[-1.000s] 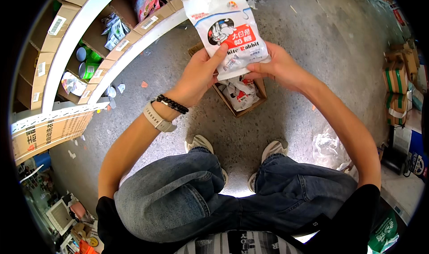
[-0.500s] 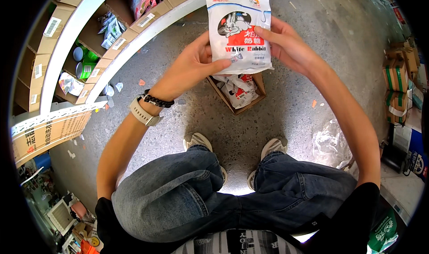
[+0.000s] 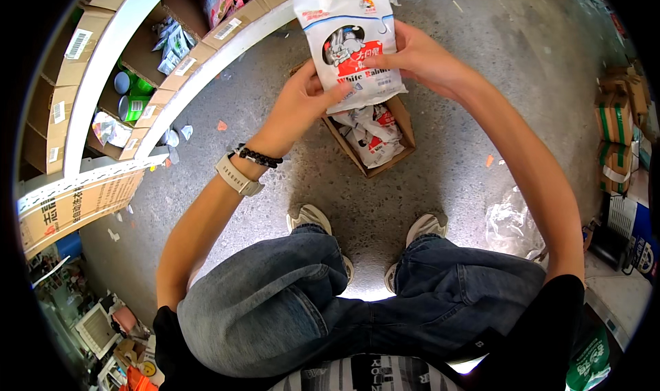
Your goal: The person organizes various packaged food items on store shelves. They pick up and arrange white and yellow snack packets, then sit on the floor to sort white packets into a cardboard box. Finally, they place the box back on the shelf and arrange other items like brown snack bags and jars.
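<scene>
Left hand [image 3: 299,106] fingers pinched on lower left edge of white candy bag [image 3: 350,37], thumb across the front near the red panel. Right hand [image 3: 412,58] fingers curled round the bag's right edge, thumb on the face. Bag held upright in the air, front toward the camera, cartoon rabbit print visible, directly over an open cardboard box [image 3: 371,137]. Box on grey concrete floor [image 3: 454,178], more of the same white bags lying inside. Grey watch [image 3: 237,176] and dark beaded bracelet [image 3: 258,156] on left wrist. Pale shoes [image 3: 309,219] just behind the box; blue jeans below. White shelving [image 3: 110,44] with cartons curving away on left.
</scene>
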Available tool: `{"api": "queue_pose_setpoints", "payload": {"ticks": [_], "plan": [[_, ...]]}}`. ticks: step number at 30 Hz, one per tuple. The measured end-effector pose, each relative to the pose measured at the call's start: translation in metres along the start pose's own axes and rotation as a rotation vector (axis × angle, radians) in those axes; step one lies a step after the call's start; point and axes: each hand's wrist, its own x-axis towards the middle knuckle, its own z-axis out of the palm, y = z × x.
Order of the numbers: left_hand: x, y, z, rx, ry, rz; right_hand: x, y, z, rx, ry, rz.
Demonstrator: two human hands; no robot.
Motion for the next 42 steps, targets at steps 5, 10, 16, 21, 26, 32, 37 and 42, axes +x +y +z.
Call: {"api": "queue_pose_setpoints", "payload": {"ticks": [5,10,16,21,26,32,37,42], "plan": [[0.007,-0.016,-0.021,-0.070,0.100,0.020,0.020,0.008,0.014,-0.018,-0.056,-0.104],[0.007,-0.017,-0.036,-0.114,0.301,0.109,0.029,0.055,0.031,0.218,0.378,-0.118],[0.000,-0.011,-0.041,-0.145,0.395,0.138,0.023,0.127,0.068,-0.851,-0.027,0.076],[-0.013,-0.010,-0.038,-0.112,0.445,0.099,0.051,0.149,0.101,-0.924,-0.073,0.176],[-0.027,-0.008,-0.037,-0.074,0.471,0.059,0.077,0.165,0.104,-1.133,-0.058,0.296],[-0.043,-0.011,-0.041,-0.046,0.482,0.044,0.104,0.160,0.087,-0.883,-0.004,0.364],[-0.045,-0.012,-0.045,-0.052,0.513,0.050,0.103,0.130,0.068,-0.672,0.084,0.235],[-0.042,-0.016,-0.052,-0.071,0.561,0.032,0.074,0.046,0.035,-0.466,-0.174,0.234]]}}
